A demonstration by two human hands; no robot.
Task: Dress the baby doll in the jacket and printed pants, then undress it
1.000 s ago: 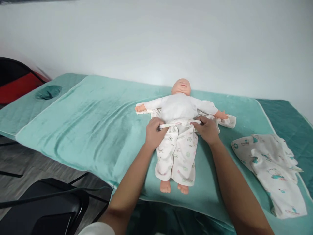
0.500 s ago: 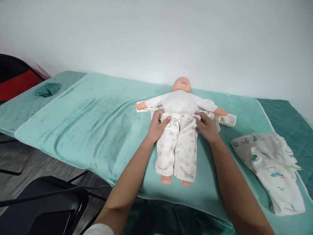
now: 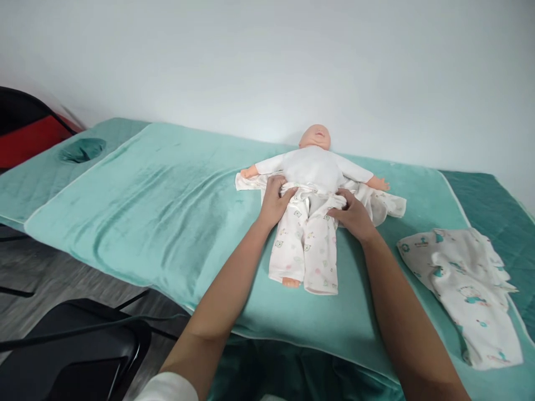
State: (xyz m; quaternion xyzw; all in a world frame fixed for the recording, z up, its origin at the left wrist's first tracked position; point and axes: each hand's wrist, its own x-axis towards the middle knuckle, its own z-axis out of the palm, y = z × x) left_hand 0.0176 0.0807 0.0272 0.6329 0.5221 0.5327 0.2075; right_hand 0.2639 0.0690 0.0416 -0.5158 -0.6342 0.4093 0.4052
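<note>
A baby doll (image 3: 314,164) in a white top lies on its back on a teal towel (image 3: 167,206), head toward the wall. It wears white printed trousers (image 3: 307,250). My left hand (image 3: 273,200) grips the trouser waistband at the doll's left-of-frame hip. At the other hip, my right hand (image 3: 351,214) has its fingers closed on the same waistband. One foot shows below the trouser leg; the other is hidden by the cloth. A white garment (image 3: 382,203) lies spread under the doll's arms.
A second printed baby garment (image 3: 463,289) lies crumpled on the towel to the right. The padded table has a face hole (image 3: 81,150) at far left. A black chair (image 3: 71,351) stands by the near left edge, a red-and-black one (image 3: 25,133) further back.
Both hands have pulled the trouser waistband up the doll's body toward the wall. The trouser legs now cover more of the feet, and the doll has slid slightly away from me.
</note>
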